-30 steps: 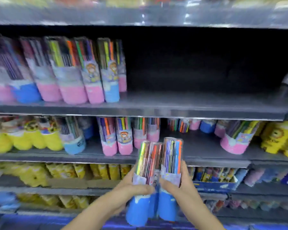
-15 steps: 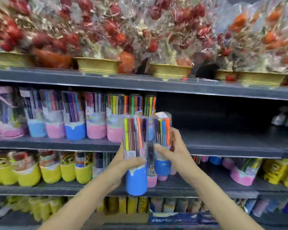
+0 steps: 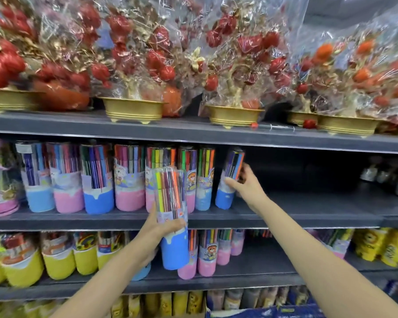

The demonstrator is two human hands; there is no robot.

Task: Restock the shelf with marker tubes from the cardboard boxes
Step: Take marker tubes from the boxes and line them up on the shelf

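Gripping a blue-based tube (image 3: pixel 230 180) around its middle, the right hand (image 3: pixel 246 183) holds it tilted on the middle shelf (image 3: pixel 308 216), base resting on the shelf just right of the row of tubes (image 3: pixel 115 177) standing there. The left hand (image 3: pixel 163 228) has its grip closed round a second tube (image 3: pixel 172 216), blue at the bottom, held upright in front of the shelf edge, apart from the row behind. To the right of the placed tube the shelf board lies bare. Wrapped red ornaments (image 3: pixel 147 53) in gold pots fill the shelf above; yellow tubs (image 3: pixel 58 260) and more tubes stand on the shelf below.
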